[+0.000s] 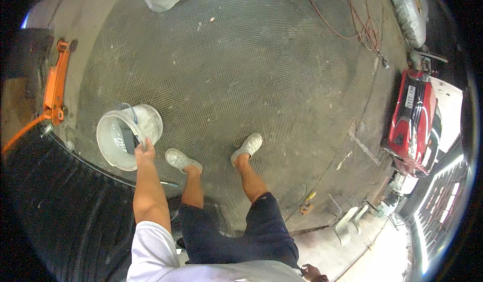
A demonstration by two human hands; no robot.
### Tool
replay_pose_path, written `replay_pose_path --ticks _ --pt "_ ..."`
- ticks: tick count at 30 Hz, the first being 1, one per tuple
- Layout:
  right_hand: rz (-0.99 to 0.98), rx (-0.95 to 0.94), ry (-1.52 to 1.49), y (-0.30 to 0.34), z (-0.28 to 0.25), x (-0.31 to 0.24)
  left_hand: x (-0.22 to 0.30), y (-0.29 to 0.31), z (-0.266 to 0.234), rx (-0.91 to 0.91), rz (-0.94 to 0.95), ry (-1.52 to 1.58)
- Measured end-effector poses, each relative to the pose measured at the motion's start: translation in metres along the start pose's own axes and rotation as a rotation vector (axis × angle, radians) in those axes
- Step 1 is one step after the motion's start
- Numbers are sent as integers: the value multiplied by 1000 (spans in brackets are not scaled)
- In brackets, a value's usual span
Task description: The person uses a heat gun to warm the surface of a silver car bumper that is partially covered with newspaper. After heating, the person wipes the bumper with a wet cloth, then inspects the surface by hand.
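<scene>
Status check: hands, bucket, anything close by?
Left hand grips white bucket at its rim. Right hand at lower picture edge, grip unclear. Bucket uncovered. Orange floor jack left of bucket, apart.

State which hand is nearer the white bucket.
Left: the left hand grips the rim of the white bucket; the right hand is well away to the bucket's right.

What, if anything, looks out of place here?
The red cord ahead to the right looks untidy: it lies in tangled loops on the floor. The white bucket in the left hand's grip shows no obvious damage.
</scene>
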State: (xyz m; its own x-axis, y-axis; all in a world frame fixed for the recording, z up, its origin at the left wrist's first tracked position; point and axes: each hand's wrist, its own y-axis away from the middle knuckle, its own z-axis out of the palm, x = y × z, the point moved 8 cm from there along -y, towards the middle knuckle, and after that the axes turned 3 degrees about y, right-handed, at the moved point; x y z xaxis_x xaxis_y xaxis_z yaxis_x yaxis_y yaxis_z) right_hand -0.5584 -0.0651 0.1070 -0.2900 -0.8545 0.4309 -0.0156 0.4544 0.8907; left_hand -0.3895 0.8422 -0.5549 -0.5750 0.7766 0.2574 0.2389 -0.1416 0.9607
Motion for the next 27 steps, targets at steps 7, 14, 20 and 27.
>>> replay_pose_path --ticks 7,14,20,27 --pt "43 273 -67 -93 -120 59 -150 36 71 -82 -9 -190" --pt "19 327 -206 -168 -247 73 -376 92 105 -223 -33 -357" --pt "-223 248 -529 -218 -329 -20 -546 200 158 -344 102 -710" --pt "-486 338 -617 -152 -627 -314 -659 277 288 -542 284 -1352"
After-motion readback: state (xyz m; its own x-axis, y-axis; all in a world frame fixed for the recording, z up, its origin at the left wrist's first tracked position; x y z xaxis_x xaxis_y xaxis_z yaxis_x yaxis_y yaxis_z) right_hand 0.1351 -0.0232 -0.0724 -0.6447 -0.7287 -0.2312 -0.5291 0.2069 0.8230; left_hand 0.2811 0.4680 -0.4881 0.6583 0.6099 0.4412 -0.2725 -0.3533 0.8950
